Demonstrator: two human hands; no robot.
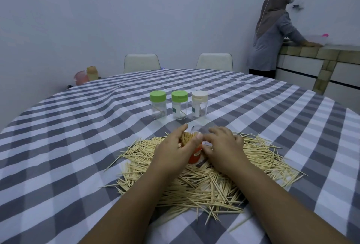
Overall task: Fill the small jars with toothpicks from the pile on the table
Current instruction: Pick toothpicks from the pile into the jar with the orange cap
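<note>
A wide pile of toothpicks (pixel 204 183) lies on the checked tablecloth in front of me. My left hand (pixel 171 152) is closed around a bundle of toothpicks (pixel 186 138) above the pile's far edge. My right hand (pixel 224 148) grips a small clear jar (pixel 202 129), tilted toward the bundle and partly hidden by my fingers. An orange lid (pixel 194 157) shows between my hands, low against the pile. Behind the pile three closed jars stand in a row: a green-lidded jar (pixel 157 105), a second green-lidded jar (pixel 179 105) and a cream-lidded jar (pixel 199 105).
The round table (pixel 78 136) carries a grey and white checked cloth. Two pale chairs (pixel 141 62) stand at its far side. Plastic containers (pixel 85 76) sit at the far left. A person (pixel 272 29) stands at a counter (pixel 321 62) at the back right.
</note>
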